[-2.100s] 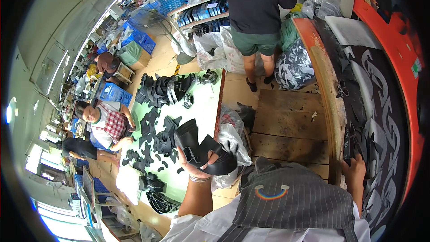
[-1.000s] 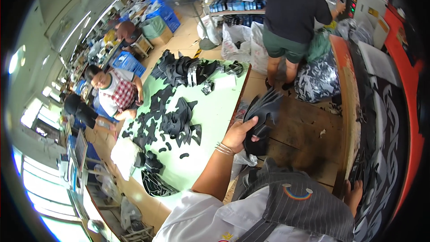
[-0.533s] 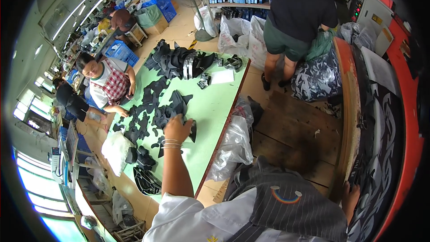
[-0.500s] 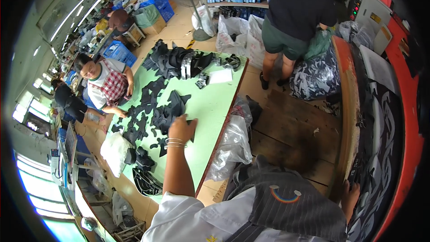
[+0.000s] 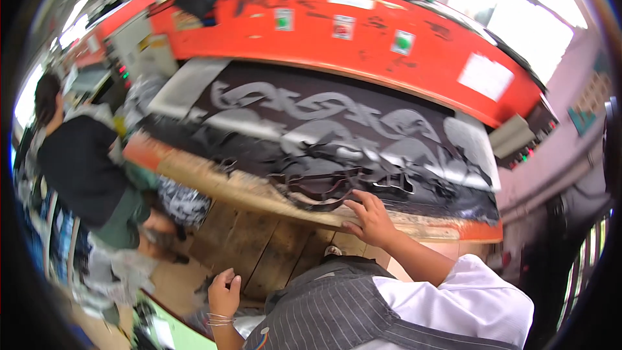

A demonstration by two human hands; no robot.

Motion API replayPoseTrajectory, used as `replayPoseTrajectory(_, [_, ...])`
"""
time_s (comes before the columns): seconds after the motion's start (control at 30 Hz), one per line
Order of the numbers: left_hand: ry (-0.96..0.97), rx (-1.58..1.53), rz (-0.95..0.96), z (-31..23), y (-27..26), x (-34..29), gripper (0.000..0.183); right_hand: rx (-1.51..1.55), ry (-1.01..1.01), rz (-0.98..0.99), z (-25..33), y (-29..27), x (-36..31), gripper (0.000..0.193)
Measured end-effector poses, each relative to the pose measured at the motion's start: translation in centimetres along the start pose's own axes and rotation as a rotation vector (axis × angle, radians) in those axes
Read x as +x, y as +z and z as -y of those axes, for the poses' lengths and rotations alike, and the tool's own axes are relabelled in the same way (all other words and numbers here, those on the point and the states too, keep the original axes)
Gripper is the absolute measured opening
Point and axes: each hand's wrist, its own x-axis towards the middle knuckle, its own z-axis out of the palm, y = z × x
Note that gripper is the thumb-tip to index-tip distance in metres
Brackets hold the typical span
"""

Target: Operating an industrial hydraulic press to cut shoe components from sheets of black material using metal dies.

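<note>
In front of me, a dark sheet (image 5: 311,84) with grey curved patterns lies across the bed of a red machine (image 5: 253,26). Loose, cut-through strips of dark material (image 5: 317,204) hang along its near edge over the wooden border (image 5: 227,185). My right hand (image 5: 372,223) is at that border, thumb and fingers apart, fingertips by the end of a dark strip; I cannot tell whether they touch it. Low and to the left, my left hand (image 5: 224,293), with bracelets at the wrist, hangs above the floor with loosely bent fingers and nothing visible in it.
A person in a black top (image 5: 84,168) stands at the left beside a patterned bundle (image 5: 184,201). A corner of the green table (image 5: 184,337) shows at the lower left. Wooden floor boards (image 5: 259,240) lie between me and the machine. Dark scraps lie on top of the machine.
My view has swung right, from the green table with black cut pieces to the red machine. My left hand has left those pieces; my right hand remains at the machine's edge.
</note>
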Motion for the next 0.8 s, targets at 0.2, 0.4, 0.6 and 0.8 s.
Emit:
replayPoseTrajectory(0.2, [0.662, 0.074, 0.059, -13.1, 4.6, 10.4, 0.039, -0.085, 0.260, -0.026, -5.4, -2.3, -2.2, 0.052])
replayPoseTrajectory(0.4, [0.908, 0.424, 0.255, -18.5, 11.9, 16.1, 0.065, -0.040, 0.472, 0.042, -10.5, -3.1, -1.5, 0.048])
replayPoseTrajectory(0.6, [0.895, 0.396, 0.450, -19.8, 11.3, 19.0, 0.055, -0.069, 0.446, 0.190, -13.0, -3.8, 0.2, 0.026])
replayPoseTrajectory(0.8, [0.921, 0.400, 0.378, -21.7, 8.9, 21.1, 0.054, -0.049, 0.386, 0.230, -13.5, -5.6, -0.2, 0.017])
